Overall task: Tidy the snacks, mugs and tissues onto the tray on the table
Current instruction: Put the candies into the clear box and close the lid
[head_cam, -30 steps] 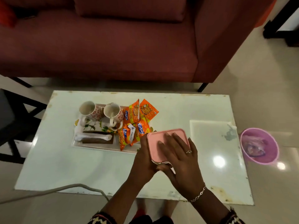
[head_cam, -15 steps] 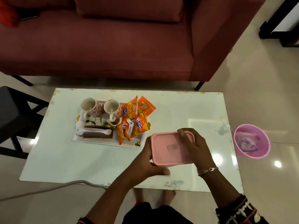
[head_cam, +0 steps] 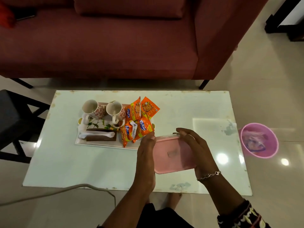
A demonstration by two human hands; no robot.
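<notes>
Hands: I am clamping pink box [head_cam: 174,155] between left hand [head_cam: 146,155] and right hand [head_cam: 195,150], fingers wrapped | tray [head_cam: 105,143] lying forward-left, left hand nearer.

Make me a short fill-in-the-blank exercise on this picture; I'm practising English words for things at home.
1. Both hands, the left hand and right hand, hold a pink ____.
2. The two mugs stand on the ____.
3. The snack packets are coloured ____.
4. The pink bin stands on the ____.

Missing words: box; tray; orange; floor
</notes>
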